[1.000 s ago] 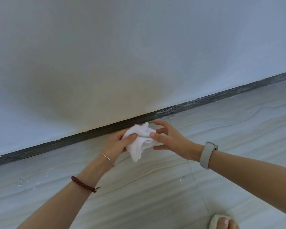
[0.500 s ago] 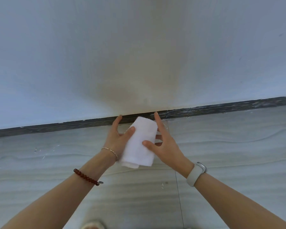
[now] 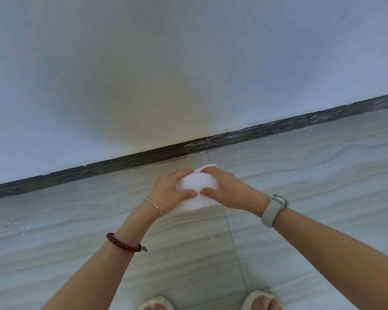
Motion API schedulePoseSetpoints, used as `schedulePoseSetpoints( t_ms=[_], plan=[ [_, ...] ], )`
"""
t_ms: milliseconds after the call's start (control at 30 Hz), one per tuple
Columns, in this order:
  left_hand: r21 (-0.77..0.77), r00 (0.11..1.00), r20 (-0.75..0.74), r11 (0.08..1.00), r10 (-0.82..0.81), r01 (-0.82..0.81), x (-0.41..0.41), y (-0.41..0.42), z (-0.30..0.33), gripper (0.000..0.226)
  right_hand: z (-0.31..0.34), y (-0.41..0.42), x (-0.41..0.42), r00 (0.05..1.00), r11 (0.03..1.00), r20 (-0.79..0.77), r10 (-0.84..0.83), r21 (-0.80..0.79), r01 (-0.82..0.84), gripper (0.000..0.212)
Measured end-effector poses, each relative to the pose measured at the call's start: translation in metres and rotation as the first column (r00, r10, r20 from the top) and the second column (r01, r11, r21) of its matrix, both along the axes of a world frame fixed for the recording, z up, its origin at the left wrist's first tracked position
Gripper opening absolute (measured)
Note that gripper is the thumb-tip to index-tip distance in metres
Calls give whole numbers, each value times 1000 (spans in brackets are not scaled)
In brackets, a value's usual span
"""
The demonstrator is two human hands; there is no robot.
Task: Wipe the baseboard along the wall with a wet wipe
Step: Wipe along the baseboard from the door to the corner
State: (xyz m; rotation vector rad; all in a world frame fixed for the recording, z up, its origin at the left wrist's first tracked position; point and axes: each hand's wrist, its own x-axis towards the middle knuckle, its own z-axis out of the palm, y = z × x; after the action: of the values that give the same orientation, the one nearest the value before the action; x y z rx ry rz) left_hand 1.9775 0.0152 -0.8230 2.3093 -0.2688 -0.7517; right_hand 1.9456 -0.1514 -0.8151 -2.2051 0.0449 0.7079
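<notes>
Head view: both forearms and the slippered toes [image 3: 262,301] are cut off by the frame's lower edge. The white folded wipe [image 3: 196,189], soft and slightly fuzzy, is partly hidden between the left hand [image 3: 169,193] and right hand [image 3: 225,191], both pinching it, thumbs nearly meeting. The dark, streaked baseboard [image 3: 143,157] runs beyond the hands, apart from the wipe, below a smooth pale wall [image 3: 188,63].

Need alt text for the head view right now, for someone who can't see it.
Both hands, left hand and right hand, grip a folded white wipe just above the pale floor, short of the dark baseboard below a white wall. Slippered toes show at the bottom edge.
</notes>
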Motion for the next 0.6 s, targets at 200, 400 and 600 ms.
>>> schedulePoseSetpoints(
  t_ms=[200, 400, 600],
  plan=[
    [-128, 986, 73, 982, 147, -137, 5, 2, -14, 34, -9, -5, 5, 983, 984, 54, -174, 47, 172, 38],
    [-285, 911, 64, 882, 408, -375, 15, -4, -19, 38, -16, 16, 23, 841, 748, -81, -536, 417, 517, 20],
    [-164, 577, 653, 835, 491, -525, 21, 26, -27, 74, -33, 16, 35, 870, 876, 117, -478, 126, 465, 26]
  ],
)
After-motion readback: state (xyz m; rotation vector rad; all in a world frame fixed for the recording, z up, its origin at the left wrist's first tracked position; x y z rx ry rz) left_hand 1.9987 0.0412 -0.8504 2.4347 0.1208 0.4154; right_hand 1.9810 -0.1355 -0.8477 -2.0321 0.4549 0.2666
